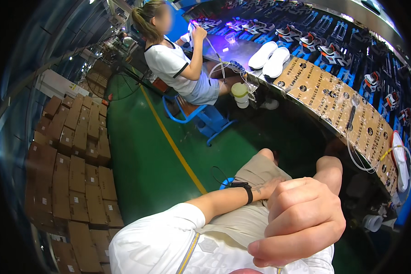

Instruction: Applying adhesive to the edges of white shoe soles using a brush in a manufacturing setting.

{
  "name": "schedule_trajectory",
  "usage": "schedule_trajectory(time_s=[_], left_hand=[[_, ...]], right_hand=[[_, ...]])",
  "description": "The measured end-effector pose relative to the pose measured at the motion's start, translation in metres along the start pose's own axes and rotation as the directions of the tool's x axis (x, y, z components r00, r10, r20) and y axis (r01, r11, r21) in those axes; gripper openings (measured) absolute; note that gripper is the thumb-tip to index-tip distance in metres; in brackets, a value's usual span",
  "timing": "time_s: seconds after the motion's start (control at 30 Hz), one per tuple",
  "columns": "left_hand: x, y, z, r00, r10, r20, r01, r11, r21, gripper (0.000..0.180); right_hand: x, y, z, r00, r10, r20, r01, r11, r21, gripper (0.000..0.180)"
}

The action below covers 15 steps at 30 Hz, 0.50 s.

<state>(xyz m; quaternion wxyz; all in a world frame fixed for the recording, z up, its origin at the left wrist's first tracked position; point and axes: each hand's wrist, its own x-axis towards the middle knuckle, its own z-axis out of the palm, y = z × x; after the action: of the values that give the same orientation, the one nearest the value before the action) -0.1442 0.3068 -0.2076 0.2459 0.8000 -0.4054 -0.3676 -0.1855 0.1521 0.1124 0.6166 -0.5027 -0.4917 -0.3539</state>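
Your workbench is covered with printed brown cardboard [306, 84], curving along the right. On it lies a black-handled brush [350, 119] joined to a clear tube; a pair of white shoe soles [276, 62] sits past its far end, and a white-and-red shoe piece [399, 162] stands near its right end. Behind run rows of sneakers [310, 42] on blue holders. A co-worker [169, 64] sits on a blue stool [208, 118] under purple light. The green floor [144, 160] bears a yellow line; cartons [80, 173] are stacked on your left.

Your right hand [301, 219] is raised close to the camera, fingers curled into a fist; whether it encloses anything you cannot tell. Your left hand [270, 186], partly hidden behind it, lies over your beige shorts [258, 171], its grip unclear.
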Motion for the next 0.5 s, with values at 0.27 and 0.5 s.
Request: schedule_trajectory(time_s=[0.27,0.5], left_hand=[[0.020,-0.046,0.045,0.995,0.100,-0.018,-0.093,0.972,0.214,0.040],[0.020,-0.073,0.051,1.000,0.015,0.006,-0.015,0.987,0.159,0.033]], right_hand=[[-0.001,-0.005,0.022,0.996,0.022,-0.091,-0.017,0.999,0.050,0.017],[0.031,-0.004,0.082,0.720,0.046,-0.693,-0.077,0.997,-0.013,0.019]])
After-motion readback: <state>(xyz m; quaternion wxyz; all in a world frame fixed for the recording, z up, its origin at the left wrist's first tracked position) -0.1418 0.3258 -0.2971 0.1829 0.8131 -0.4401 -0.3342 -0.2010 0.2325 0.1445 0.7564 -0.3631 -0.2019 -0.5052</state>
